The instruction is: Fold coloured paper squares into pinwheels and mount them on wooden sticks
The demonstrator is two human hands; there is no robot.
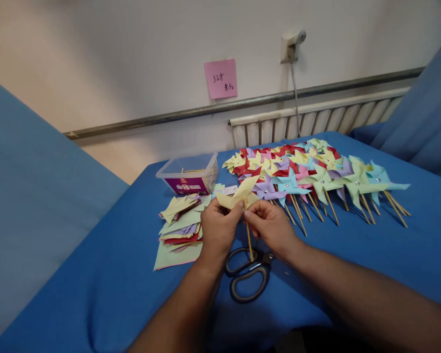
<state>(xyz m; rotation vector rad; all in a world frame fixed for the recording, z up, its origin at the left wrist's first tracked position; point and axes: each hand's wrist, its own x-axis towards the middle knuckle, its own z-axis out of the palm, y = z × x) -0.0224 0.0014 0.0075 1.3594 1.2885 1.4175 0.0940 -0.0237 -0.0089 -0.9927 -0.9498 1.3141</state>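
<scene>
A pale yellow paper pinwheel [244, 190] on a thin wooden stick is held up between my two hands over the near middle of the table. My left hand [220, 226] is closed on the pinwheel from the left, its thumb near the hub. From the right, my right hand [270, 221] pinches close to where the stick meets the paper; the exact spot under the fingertips is hidden. The stick slants down toward a pair of scissors [248, 287] with dark handles, which lies just below the hands.
On the blue-covered table [132, 274], a stack of coloured paper [180, 230] lies left of my hands. Behind it stands a clear plastic box [187, 169] holding sticks. Many finished pinwheels [286, 184] spread across the back right. A radiator [316, 117] and wall rail run behind.
</scene>
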